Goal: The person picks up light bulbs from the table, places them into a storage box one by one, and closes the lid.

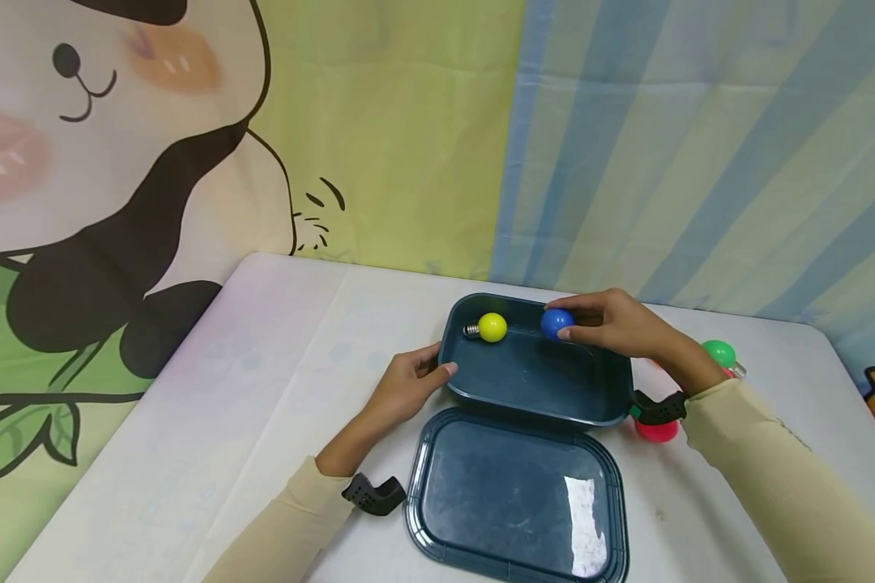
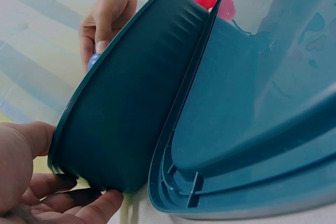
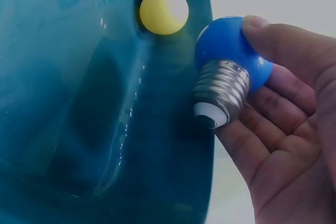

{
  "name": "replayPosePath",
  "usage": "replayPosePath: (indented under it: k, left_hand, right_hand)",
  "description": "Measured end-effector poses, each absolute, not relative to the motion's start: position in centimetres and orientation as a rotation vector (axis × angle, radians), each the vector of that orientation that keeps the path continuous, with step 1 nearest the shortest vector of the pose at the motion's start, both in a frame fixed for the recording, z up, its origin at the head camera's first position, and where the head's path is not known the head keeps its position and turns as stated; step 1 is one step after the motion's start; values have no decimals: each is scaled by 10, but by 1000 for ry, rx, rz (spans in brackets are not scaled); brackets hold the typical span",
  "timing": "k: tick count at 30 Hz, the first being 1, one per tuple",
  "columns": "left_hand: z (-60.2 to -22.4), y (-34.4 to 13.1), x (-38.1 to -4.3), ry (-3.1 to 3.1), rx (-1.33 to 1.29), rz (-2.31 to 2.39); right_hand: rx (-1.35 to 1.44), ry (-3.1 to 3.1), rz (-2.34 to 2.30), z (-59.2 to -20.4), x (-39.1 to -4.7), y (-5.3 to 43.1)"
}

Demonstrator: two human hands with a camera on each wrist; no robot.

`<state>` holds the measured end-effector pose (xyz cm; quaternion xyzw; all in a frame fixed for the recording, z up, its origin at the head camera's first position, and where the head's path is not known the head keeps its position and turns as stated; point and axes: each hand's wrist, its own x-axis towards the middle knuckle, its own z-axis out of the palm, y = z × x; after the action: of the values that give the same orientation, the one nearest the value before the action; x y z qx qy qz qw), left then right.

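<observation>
A blue light bulb (image 1: pixel 557 324) is pinched between the thumb and fingers of my right hand (image 1: pixel 616 324), over the far side of a dark teal plastic box (image 1: pixel 525 376). In the right wrist view the blue bulb's metal screw base (image 3: pixel 223 87) points toward the box's inside. On the box's floor, toward the far left, lies a yellow light bulb (image 1: pixel 492 327). My left hand (image 1: pixel 404 385) grips the box's left end, thumb at the rim and fingers under it, as the left wrist view shows. Part of the right fingers is hidden behind the blue bulb.
The box's lid (image 1: pixel 510 502) lies flat in front of it. Right of the box are a green bulb (image 1: pixel 719 352) and a red one (image 1: pixel 656 431), partly covered by my right arm. A printed curtain (image 1: pixel 408 162) hangs behind the white table (image 1: pixel 262 389).
</observation>
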<state>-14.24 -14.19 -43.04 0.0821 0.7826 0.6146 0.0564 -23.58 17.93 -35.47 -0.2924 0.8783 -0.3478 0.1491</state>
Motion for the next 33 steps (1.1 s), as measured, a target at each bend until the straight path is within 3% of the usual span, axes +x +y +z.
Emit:
replayPosePath:
  k: [33]
  left_hand:
    - [-430, -139, -143, 2406, 277, 1845]
  right_hand:
    - [-969, 2477, -993, -374, -249, 157]
